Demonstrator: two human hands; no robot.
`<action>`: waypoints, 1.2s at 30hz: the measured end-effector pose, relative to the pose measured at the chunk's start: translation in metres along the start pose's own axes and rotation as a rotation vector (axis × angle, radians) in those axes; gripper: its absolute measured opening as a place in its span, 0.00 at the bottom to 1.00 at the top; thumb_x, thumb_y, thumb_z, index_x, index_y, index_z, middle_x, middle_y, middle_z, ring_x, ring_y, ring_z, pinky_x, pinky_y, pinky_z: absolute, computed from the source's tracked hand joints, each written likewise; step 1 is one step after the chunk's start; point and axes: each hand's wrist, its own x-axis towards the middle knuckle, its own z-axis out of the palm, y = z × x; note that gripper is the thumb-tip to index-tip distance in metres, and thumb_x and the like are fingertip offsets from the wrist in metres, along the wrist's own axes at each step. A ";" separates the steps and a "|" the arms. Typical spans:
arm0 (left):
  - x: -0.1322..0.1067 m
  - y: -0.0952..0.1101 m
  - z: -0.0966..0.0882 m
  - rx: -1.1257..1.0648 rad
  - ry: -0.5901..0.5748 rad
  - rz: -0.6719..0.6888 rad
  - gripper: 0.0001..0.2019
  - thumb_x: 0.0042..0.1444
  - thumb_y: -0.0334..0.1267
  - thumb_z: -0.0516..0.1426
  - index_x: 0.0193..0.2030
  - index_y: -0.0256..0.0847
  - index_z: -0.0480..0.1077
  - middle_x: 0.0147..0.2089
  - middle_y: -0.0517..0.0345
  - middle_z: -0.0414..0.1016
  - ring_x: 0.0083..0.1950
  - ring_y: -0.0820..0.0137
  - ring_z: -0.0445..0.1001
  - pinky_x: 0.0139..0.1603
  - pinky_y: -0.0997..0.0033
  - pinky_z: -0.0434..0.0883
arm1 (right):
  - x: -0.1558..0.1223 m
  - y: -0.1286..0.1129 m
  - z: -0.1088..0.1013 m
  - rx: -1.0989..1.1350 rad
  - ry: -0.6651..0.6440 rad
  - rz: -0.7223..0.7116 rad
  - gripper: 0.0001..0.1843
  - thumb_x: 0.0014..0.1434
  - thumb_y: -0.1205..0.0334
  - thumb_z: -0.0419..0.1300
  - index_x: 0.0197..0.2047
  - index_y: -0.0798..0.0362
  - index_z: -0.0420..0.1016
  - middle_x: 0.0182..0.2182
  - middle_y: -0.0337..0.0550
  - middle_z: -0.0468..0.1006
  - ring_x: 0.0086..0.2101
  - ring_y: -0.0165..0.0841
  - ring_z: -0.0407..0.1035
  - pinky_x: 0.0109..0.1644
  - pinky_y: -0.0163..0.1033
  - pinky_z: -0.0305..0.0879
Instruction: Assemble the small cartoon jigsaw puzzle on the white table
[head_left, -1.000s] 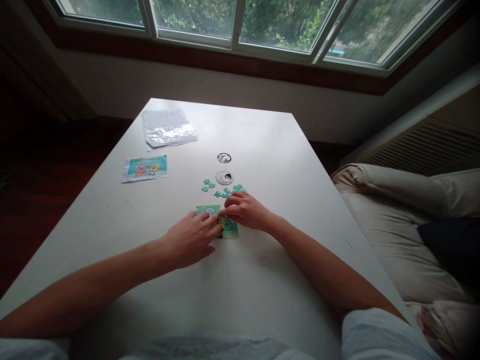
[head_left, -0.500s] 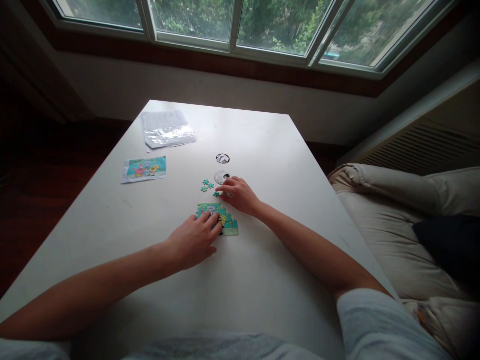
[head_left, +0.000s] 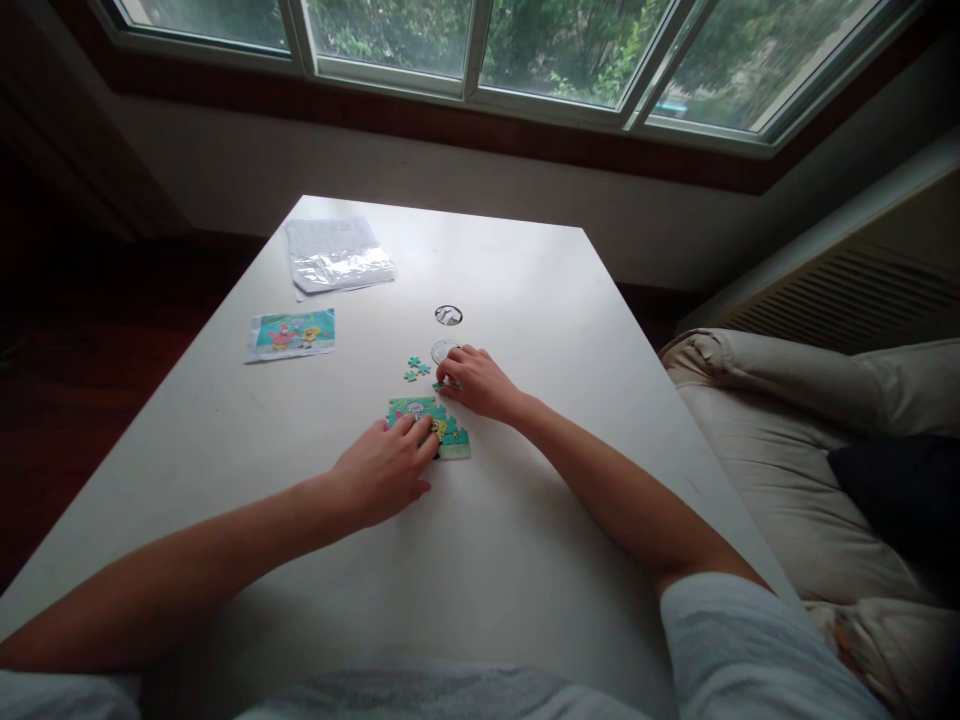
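- The fingers [head_left: 417,438] of my left hand [head_left: 379,475] lie flat and loose on the near-left part of the puzzle [head_left: 454,443], pressing it to the table [head_left: 525,540]; they grip nothing.
- The fingers [head_left: 452,370] of my right hand [head_left: 478,384] curl down onto loose pieces just beyond the puzzle; I cannot tell whether they pinch one.
- More pieces [head_left: 415,368] lie just left of that hand.
- A clear disc [head_left: 441,349] sits at my right fingertips, another disc [head_left: 448,315] beyond it.
- A picture card [head_left: 290,333] lies well off to the left, a plastic bag [head_left: 337,255] past it.
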 end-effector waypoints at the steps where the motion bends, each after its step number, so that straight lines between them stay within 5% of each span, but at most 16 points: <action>1: -0.001 0.003 0.001 0.014 0.004 -0.009 0.29 0.63 0.48 0.60 0.67 0.37 0.64 0.70 0.38 0.64 0.66 0.50 0.66 0.59 0.50 0.70 | 0.000 0.001 0.000 0.006 -0.006 0.003 0.07 0.62 0.59 0.67 0.43 0.50 0.77 0.44 0.47 0.76 0.46 0.41 0.64 0.48 0.43 0.54; 12: -0.023 0.054 0.005 0.030 -0.088 0.038 0.32 0.64 0.51 0.59 0.69 0.33 0.62 0.73 0.30 0.57 0.68 0.42 0.64 0.60 0.41 0.69 | -0.001 0.008 0.002 0.102 0.000 0.015 0.06 0.65 0.59 0.63 0.44 0.48 0.77 0.43 0.45 0.76 0.46 0.40 0.64 0.48 0.42 0.53; 18: -0.021 0.054 0.007 0.038 -0.102 0.043 0.33 0.64 0.52 0.59 0.69 0.34 0.62 0.74 0.30 0.55 0.70 0.41 0.62 0.59 0.43 0.70 | -0.002 0.008 0.009 0.112 0.057 0.023 0.11 0.65 0.58 0.63 0.51 0.46 0.77 0.43 0.45 0.76 0.44 0.39 0.64 0.49 0.42 0.54; 30: -0.021 0.051 0.009 0.051 -0.090 0.065 0.34 0.63 0.52 0.59 0.70 0.33 0.61 0.74 0.29 0.54 0.70 0.40 0.62 0.55 0.45 0.73 | 0.008 0.005 0.003 0.115 -0.015 0.021 0.07 0.62 0.60 0.65 0.44 0.50 0.76 0.42 0.46 0.77 0.44 0.41 0.64 0.47 0.42 0.53; 36: -0.020 0.049 0.010 0.074 -0.070 0.095 0.34 0.63 0.52 0.59 0.70 0.32 0.61 0.74 0.30 0.54 0.70 0.40 0.62 0.57 0.44 0.71 | 0.005 0.007 0.010 0.271 0.107 -0.038 0.03 0.61 0.66 0.64 0.39 0.51 0.74 0.36 0.41 0.79 0.42 0.36 0.68 0.49 0.41 0.54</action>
